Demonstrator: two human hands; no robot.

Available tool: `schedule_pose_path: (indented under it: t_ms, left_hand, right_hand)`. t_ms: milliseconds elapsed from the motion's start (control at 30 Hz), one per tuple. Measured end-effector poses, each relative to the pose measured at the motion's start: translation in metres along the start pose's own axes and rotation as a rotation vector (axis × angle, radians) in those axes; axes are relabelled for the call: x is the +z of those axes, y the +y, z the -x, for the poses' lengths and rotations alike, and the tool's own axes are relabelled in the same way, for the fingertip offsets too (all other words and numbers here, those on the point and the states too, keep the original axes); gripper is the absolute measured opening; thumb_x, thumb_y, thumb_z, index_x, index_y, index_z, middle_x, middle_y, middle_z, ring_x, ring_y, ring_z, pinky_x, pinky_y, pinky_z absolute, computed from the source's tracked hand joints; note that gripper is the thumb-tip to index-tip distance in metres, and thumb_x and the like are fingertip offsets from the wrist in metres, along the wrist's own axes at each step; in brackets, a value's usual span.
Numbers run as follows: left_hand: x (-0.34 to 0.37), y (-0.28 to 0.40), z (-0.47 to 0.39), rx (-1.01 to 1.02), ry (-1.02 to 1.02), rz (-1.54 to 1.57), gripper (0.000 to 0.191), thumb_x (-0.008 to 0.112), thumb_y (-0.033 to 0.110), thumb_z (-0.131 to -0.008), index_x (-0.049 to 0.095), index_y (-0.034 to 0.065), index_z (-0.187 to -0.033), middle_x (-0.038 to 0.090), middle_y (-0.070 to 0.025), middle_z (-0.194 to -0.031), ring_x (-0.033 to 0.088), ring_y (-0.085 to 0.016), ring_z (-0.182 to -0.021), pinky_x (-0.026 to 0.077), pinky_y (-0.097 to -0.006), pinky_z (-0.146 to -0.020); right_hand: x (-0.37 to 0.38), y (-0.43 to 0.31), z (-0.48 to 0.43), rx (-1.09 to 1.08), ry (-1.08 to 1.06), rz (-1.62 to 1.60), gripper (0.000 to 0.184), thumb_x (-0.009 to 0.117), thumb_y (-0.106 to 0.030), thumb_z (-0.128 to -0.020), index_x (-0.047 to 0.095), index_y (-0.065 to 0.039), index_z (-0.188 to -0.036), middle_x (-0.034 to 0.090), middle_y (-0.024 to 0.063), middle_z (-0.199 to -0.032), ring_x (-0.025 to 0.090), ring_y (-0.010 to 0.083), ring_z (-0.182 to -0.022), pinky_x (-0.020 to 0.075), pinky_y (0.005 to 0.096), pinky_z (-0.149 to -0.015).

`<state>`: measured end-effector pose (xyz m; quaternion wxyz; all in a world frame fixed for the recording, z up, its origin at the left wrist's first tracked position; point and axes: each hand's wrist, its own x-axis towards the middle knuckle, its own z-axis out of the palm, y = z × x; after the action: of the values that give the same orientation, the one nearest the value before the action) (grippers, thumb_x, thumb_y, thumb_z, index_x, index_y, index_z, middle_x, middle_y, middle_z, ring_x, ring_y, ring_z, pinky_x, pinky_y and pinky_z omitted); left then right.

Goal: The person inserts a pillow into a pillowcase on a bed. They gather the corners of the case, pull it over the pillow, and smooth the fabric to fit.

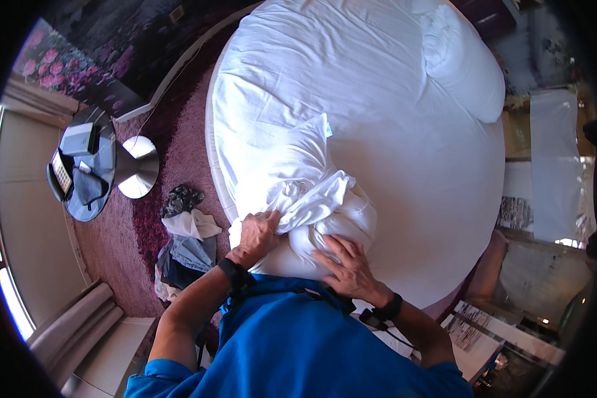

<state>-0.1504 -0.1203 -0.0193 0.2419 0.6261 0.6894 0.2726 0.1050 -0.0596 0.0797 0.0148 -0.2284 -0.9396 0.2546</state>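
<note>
A plump white pillow [360,211] rests at the near edge of a round bed, partly inside a white pillowcase [296,151]. The bunched opening of the case wraps around the pillow, and its far corner, bearing a small tag, lies flat on the white sheet [428,199]. My left hand [258,234] grips the gathered cloth at the left side. Against the pillow's near right side lies my right hand [347,266], with fingers spread and pressing on the surface. Fabric folds hide where pillow and case meet.
A rolled white duvet [465,67] lies at the bed's far right. Crumpled clothes [189,248] are piled on the purple carpet [104,248] to the left. Beyond them, a round glass table [92,199] carries a telephone [59,174]. Panels and furniture line the right.
</note>
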Motion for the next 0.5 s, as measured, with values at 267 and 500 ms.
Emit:
schedule_pose_path:
  t_ms: [267, 500]
  left_hand:
    - [-0.001, 0.008, -0.001, 0.020, 0.000, -0.008, 0.029, 0.070, 0.009, -0.076, 0.059, 0.0047, -0.102, 0.067, -0.0180, -0.087, 0.067, -0.040, -0.077, 0.052, -0.0501, -0.067]
    - [-0.027, -0.004, 0.004, 0.108, -0.050, 0.155, 0.055, 0.071, 0.013, -0.070, 0.059, -0.0004, -0.123, 0.066, -0.0233, -0.097, 0.065, -0.044, -0.088, 0.054, -0.0507, -0.075]
  right_hand:
    - [0.044, 0.014, -0.045, -0.033, -0.011, 0.102, 0.075, 0.079, -0.035, -0.073, 0.055, -0.015, -0.141, 0.052, 0.0188, -0.135, 0.045, 0.0346, -0.130, 0.0303, 0.0538, -0.111]
    - [0.076, 0.032, -0.068, 0.070, 0.100, 0.153, 0.064, 0.083, -0.031, -0.064, 0.065, -0.016, -0.123, 0.061, 0.0057, -0.121, 0.050, 0.0271, -0.121, 0.0329, 0.0481, -0.106]
